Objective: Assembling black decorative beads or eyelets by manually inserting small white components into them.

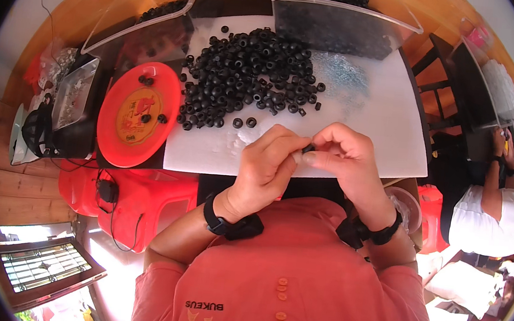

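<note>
My left hand and my right hand meet above the near edge of a white foam sheet. Pinched between the fingertips of both is a small black round part, mostly covered by the fingers. Just beyond my hands, two loose black parts lie on the sheet. Farther back spreads a big heap of the same hollow black parts. To its right are many tiny clear bluish pieces.
A red round tray with several black parts stands at the left. Clear plastic bins of black parts line the back. Red stools stand at the lower left. Another person in a white shirt works at the far right.
</note>
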Action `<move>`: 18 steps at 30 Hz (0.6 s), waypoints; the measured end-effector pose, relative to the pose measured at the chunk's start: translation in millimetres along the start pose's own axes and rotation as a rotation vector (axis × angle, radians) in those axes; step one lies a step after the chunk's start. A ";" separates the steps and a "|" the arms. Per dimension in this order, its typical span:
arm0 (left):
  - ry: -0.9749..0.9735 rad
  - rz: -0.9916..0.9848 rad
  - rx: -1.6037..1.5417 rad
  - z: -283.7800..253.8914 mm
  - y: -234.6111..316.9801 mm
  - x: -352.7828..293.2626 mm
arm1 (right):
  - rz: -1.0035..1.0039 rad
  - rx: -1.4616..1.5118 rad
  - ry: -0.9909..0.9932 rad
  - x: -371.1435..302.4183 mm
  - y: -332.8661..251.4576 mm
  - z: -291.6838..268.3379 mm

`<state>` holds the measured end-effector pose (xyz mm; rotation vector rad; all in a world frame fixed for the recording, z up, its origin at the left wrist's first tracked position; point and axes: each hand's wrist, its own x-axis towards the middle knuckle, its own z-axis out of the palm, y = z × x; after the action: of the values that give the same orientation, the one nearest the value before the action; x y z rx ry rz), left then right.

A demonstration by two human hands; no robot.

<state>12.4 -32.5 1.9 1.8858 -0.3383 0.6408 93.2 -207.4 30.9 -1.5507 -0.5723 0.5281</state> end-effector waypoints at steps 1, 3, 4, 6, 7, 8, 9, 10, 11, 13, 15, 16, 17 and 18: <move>-0.005 0.004 -0.010 -1.3 -0.2 -1.8 | 0.040 0.128 0.023 0.0 4.3 3.5; -0.012 -0.003 -0.012 -4.1 3.2 -0.9 | 0.084 0.157 0.024 -0.4 1.0 7.8; -0.012 -0.013 -0.005 -4.4 4.3 -0.2 | 0.126 0.190 0.014 -0.5 -0.4 8.7; -0.018 -0.008 -0.004 -3.7 2.3 -2.2 | 0.120 0.179 0.007 -0.2 4.5 8.9; -0.035 -0.008 0.020 -5.3 0.8 -3.7 | 0.125 0.180 -0.004 -0.3 8.1 9.4; -0.051 -0.008 0.043 -6.5 -1.2 -4.8 | 0.130 0.180 -0.015 -0.9 9.8 8.7; -0.050 -0.008 0.038 -7.3 -3.8 -6.2 | 0.132 0.176 -0.013 -1.3 9.0 5.4; -0.008 -0.021 0.059 -7.8 -6.6 -7.8 | -0.065 -0.101 0.119 -1.2 7.8 -0.8; 0.035 -0.035 0.080 -8.4 -8.5 -9.0 | -0.263 -0.379 0.248 -0.7 7.0 -8.4; 0.044 -0.012 0.167 -11.6 -9.5 -9.6 | -0.248 -0.529 0.383 2.8 11.0 -38.2; 0.048 0.013 0.251 -10.8 -10.4 -8.3 | -0.231 -0.681 0.525 3.6 14.3 -58.1; 0.006 0.053 0.337 -9.4 -10.4 -7.6 | -0.251 -0.797 0.545 3.8 15.3 -63.4; -0.037 0.092 0.424 -8.7 -10.5 -6.9 | -0.271 -0.912 0.564 4.1 17.1 -65.7; -0.036 0.093 0.421 -7.8 -9.8 -5.2 | -0.271 -0.915 0.565 4.5 21.6 -65.3</move>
<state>11.0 -21.8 -6.4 2.2948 -0.3343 0.7876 139.5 -255.2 13.0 -2.3058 -0.5926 -0.4607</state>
